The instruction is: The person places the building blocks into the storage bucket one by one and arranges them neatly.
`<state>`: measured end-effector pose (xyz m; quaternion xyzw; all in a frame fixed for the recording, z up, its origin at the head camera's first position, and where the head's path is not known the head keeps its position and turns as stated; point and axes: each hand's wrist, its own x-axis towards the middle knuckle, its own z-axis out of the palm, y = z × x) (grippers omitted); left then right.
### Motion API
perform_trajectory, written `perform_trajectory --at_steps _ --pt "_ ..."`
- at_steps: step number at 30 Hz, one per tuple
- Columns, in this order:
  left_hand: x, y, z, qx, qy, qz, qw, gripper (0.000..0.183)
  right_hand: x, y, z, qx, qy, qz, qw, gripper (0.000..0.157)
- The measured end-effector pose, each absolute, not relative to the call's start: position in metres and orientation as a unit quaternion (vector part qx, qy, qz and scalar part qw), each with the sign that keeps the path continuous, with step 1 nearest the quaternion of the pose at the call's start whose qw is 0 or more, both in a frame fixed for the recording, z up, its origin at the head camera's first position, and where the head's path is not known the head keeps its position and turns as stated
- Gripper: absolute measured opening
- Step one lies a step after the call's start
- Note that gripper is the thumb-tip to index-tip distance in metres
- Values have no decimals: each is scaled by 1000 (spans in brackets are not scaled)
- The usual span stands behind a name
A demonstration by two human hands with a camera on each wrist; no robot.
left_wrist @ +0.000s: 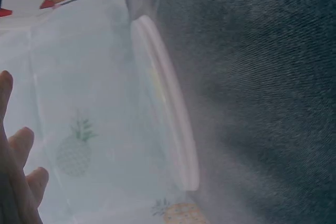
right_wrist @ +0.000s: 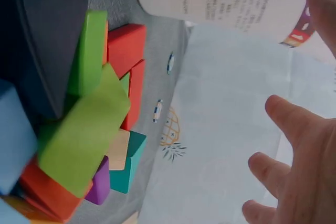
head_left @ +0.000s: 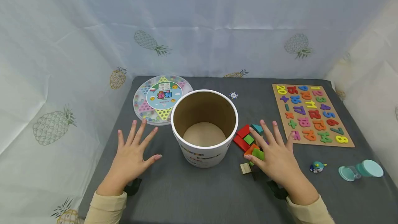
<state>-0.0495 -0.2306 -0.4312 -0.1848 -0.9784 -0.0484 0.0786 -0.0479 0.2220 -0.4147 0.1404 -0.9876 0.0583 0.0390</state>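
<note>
The white bucket [head_left: 203, 155] stands upright between my hands, its long axis vertical and its wide mouth up. It lies between two and three o'clock from my left hand [head_left: 130, 158], between nine and ten from my right hand [head_left: 276, 158]. I judge neither hand clearly nearer to it: each thumb points in towards the wall but stops short. The loose coloured blocks [head_left: 248, 139] are another matter: they heap at about ten o'clock from my right palm, partly hidden beneath it, so my right hand is far nearer. The right wrist view shows a gap between those blocks and my visible fingers. On both hands my fingers are spread wide and pinch nothing. Farther out, the round game board [head_left: 164, 95] sits at ten o'clock from the bucket, the number board [head_left: 318, 106] near three.
</note>
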Motion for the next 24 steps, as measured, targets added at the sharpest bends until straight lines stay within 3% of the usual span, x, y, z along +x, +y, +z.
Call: perform_trajectory --at_steps 8,14,18,24 --pt "-52 -237 -424 -179 -973 -95 112 85 -55 234 -398 126 -983 131 30 88" --pt "-56 -224 -396 -175 -904 -350 171 62 -49 257 -403 56 -981 163 -92 55" --pt "-58 -196 -367 -215 -791 -542 184 49 -44 267 -423 47 -973 176 -143 54" --pt "-69 -157 -348 -264 -722 -620 156 47 -34 269 -447 14 -971 219 -98 52"
